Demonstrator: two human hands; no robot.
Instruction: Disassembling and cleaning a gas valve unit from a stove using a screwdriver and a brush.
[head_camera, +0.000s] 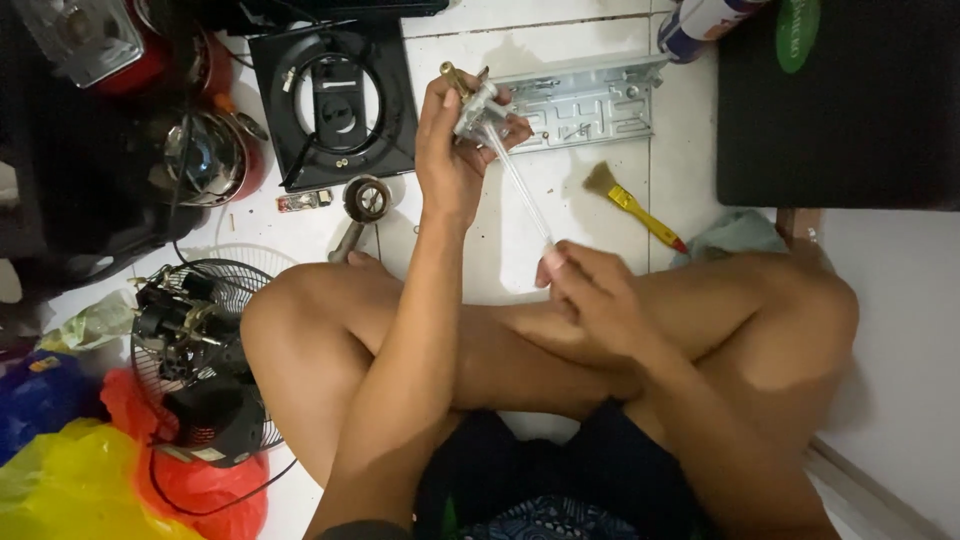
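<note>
While a person sits cross-legged on a white tiled floor (590, 220), the left hand (452, 150) is raised and closed around a small metal valve (474, 105), and the right hand (592, 295) pinches the end of the thin tube (520, 185) running down from it. Around them lie a grey metal bracket (585, 100), a yellow-handled brush (632, 205), a black stove top (335, 100) and a fan motor in its wire guard (195, 340)

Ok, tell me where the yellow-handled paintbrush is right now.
In the head view the yellow-handled paintbrush lies on the white tiled floor, right of centre, just below the grey metal bracket and beyond the right hand.
</note>
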